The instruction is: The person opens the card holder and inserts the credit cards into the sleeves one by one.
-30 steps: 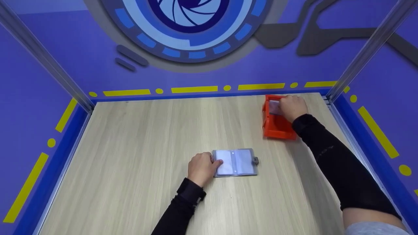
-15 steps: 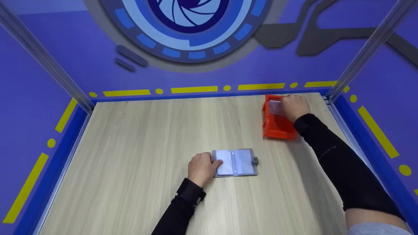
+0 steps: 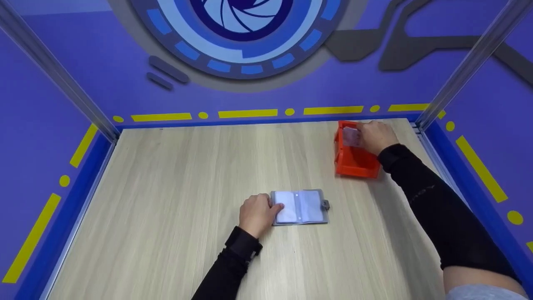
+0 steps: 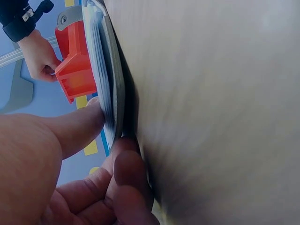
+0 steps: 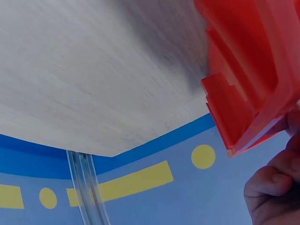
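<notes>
A small ring-bound album [image 3: 310, 206] lies open on the table, showing pale clear sleeves and a grey snap tab on its right side. My left hand [image 3: 258, 214] pinches its left edge; in the left wrist view the thumb [image 4: 86, 124] presses the sleeves and curled fingers lie beneath the cover. Toward the back right, my right hand [image 3: 377, 136] is at the red plastic bin [image 3: 358, 171], bent over its right side. A pale, see-through card or sheet [image 3: 352, 136] shows in the bin beside the fingers. The right fingertips are partly hidden, so their grip on it is unclear.
The wooden table [image 3: 187, 187] is bounded by blue-purple panels [image 3: 266, 98] with yellow markings at the back and sides. A metal post [image 3: 462, 71] stands at the back right corner, close behind the bin.
My right hand has shifted slightly right at the bin, and the pale card beside it has changed angle a little. My left hand and the album have stayed in place.
</notes>
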A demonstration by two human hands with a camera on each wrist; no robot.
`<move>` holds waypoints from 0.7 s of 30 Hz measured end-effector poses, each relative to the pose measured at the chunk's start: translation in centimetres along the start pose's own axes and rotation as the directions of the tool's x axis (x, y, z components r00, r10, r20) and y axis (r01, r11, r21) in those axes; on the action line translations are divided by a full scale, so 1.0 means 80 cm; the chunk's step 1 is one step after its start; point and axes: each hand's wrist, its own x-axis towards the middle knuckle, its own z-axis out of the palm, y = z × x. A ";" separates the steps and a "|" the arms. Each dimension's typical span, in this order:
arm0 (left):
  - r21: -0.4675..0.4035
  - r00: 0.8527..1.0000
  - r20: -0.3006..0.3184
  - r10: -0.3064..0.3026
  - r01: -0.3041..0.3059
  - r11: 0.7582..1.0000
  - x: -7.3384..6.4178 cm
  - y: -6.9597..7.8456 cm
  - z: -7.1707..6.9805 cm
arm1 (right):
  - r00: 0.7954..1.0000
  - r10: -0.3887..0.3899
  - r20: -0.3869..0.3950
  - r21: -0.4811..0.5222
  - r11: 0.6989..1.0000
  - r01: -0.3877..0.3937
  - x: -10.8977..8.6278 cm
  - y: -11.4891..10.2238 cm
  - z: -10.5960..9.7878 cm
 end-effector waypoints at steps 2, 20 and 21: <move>0.001 1.000 0.002 -0.001 0.001 1.000 0.000 0.000 0.000 | 1.000 0.000 0.012 0.018 1.000 0.000 -0.001 0.001 -0.002; -0.024 1.000 -0.004 0.015 -0.015 1.000 0.001 -0.001 -0.001 | 0.997 0.026 0.074 0.051 0.998 -0.030 -0.023 -0.008 -0.053; -0.023 1.000 -0.004 0.015 -0.015 1.000 0.001 -0.001 -0.001 | 0.997 0.034 0.066 0.080 0.996 -0.039 -0.025 -0.011 -0.056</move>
